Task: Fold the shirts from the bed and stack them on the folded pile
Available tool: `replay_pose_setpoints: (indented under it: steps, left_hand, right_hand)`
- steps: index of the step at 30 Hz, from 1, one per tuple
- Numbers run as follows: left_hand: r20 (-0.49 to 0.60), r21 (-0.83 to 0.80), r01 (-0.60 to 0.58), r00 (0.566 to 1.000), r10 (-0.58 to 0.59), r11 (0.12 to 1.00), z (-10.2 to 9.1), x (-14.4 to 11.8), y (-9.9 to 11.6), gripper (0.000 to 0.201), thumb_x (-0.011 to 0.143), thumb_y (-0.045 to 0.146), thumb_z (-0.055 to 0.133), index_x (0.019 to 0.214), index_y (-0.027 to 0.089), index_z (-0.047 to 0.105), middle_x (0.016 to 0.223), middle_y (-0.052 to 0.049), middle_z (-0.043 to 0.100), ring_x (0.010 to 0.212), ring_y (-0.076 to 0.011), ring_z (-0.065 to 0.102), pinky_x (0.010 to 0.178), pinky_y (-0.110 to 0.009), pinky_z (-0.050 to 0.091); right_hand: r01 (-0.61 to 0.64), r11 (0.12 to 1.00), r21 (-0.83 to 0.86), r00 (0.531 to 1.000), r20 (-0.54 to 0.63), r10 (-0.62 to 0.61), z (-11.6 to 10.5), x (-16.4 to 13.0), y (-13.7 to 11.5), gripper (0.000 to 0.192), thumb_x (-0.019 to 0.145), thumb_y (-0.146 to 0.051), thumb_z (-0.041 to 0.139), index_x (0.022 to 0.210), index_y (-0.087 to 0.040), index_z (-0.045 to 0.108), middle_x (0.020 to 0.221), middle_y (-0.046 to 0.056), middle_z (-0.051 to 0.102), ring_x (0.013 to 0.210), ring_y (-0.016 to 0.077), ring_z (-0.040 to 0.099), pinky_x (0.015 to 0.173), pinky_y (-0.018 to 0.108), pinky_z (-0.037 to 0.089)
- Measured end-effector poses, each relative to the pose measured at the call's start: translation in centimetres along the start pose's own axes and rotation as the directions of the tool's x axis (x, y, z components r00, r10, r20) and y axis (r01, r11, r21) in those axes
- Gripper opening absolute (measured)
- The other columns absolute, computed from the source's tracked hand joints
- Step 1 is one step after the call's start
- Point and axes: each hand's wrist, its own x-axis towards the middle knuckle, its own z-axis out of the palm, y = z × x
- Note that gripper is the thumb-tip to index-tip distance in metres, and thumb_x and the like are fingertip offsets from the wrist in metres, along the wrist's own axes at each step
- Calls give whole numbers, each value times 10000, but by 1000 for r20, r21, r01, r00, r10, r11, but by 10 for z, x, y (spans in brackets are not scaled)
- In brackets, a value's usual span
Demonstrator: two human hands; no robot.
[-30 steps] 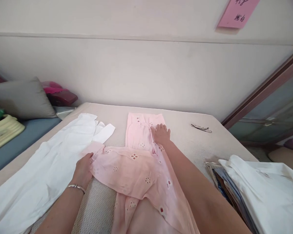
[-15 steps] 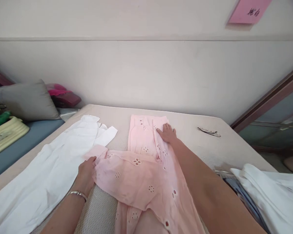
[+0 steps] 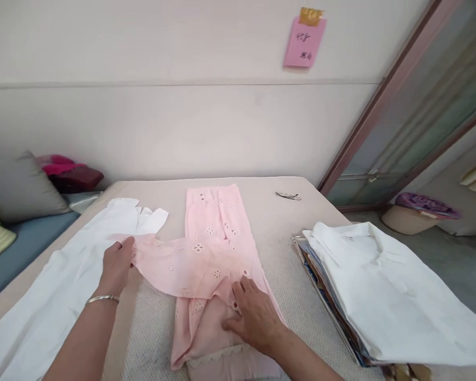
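A pink shirt (image 3: 206, 217) with flower-shaped cutouts lies folded into a long strip, one sleeve (image 3: 182, 264) stretched out to the left. My left hand (image 3: 118, 263), a silver bangle at its wrist, pinches the cuff end of that sleeve slightly above the bed. On the shirt's lower part rests my right hand (image 3: 256, 316), thumb and fingers apart, touching the fabric near the base of the sleeve. A lace-like edge shows at the shirt's near end. Beside my left hand a white garment (image 3: 75, 264) is spread lengthwise.
On the right is a stack of folded clothes topped by a white shirt (image 3: 381, 286). Glasses-like thin frames (image 3: 288, 196) lie near the back edge of the bed (image 3: 277, 222). A grey cushion (image 3: 24, 190) stands at left, and a wall (image 3: 182, 132) rises behind.
My right hand has come back from the shirt's far end to its lower part. My left hand still holds the cuff. The view has turned right, showing more of the stack.
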Motion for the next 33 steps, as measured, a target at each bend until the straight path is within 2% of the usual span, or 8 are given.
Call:
replay_pose_setpoints:
  steps: [5, 10, 15, 18, 21, 24, 29, 33]
  left_hand:
    - [98, -249, -38, 993, 64, 968, 60, -8, 77, 199, 654, 193, 697, 729, 189, 513, 597, 58, 521, 495, -99, 486, 484, -218, 444]
    - [311, -376, -7, 941, 134, 927, 185, -27, 138, 92, 760, 126, 569, 818, 166, 510, 681, -34, 628, 656, -170, 690, 652, -290, 584]
    - [531, -202, 103, 847, 21, 974, 316, -36, 119, 135, 858, 82, 510, 984, 128, 503, 787, -132, 692, 703, -209, 728, 690, -340, 590]
    - [605, -80, 132, 794, -57, 988, 360, -34, 75, 152, 867, 134, 596, 1008, 109, 543, 806, -148, 689, 714, -220, 726, 694, -347, 584]
    - [632, 11, 122, 768, -102, 992, 373, -29, 33, 308, 850, 219, 693, 1103, 138, 536, 880, -115, 677, 746, -194, 719, 721, -333, 583]
    - [603, 57, 55, 794, -78, 997, 372, -21, 9, 407, 887, 245, 665, 1230, 171, 460, 961, -91, 658, 788, -157, 715, 756, -297, 569]
    - [483, 236, -172, 875, 38, 956, 363, -4, 10, 349, 879, 158, 583, 1210, 185, 476, 1052, -144, 648, 974, -252, 693, 820, -381, 517]
    - [482, 364, -397, 854, 195, 842, 342, -10, 16, 211, 796, 135, 643, 985, 205, 582, 1152, -162, 646, 1233, -338, 553, 987, -445, 400]
  right_hand:
    - [23, 1000, 0, 1000, -13, -23, 8, 15, 13, 323, 847, -300, 637, 1149, -196, 592, 1231, 122, 576, 1120, 298, 538, 887, 397, 449]
    - [-45, 990, 133, 999, 5, 44, 6, 17, 33, 165, 916, -192, 477, 1018, -203, 606, 1105, 105, 651, 995, 251, 612, 825, 348, 426]
    - [-287, 923, 255, 957, 116, 265, -3, 27, 48, 103, 910, -195, 476, 889, -215, 575, 909, 77, 680, 821, 215, 625, 681, 303, 362]
    - [-359, 878, 318, 933, 150, 327, 0, 31, 56, 110, 934, -315, 497, 948, -220, 551, 861, 76, 679, 750, 215, 612, 626, 303, 331]
    - [-362, 858, 364, 932, 148, 330, 12, 31, 66, 240, 905, -345, 522, 1106, -215, 529, 870, 82, 695, 752, 235, 630, 620, 309, 335]
    - [-358, 849, 389, 934, 134, 332, 27, 29, 73, 392, 874, -348, 520, 1239, -206, 491, 892, 99, 713, 785, 263, 660, 623, 318, 354]
    - [-380, 846, 375, 925, 157, 346, 33, 28, 75, 510, 838, -388, 549, 1302, -188, 482, 818, 106, 707, 745, 290, 668, 586, 325, 344]
    - [-385, 841, 381, 923, 188, 337, 16, 28, 71, 333, 887, -375, 519, 1179, -216, 546, 846, 109, 716, 776, 284, 676, 606, 320, 341]
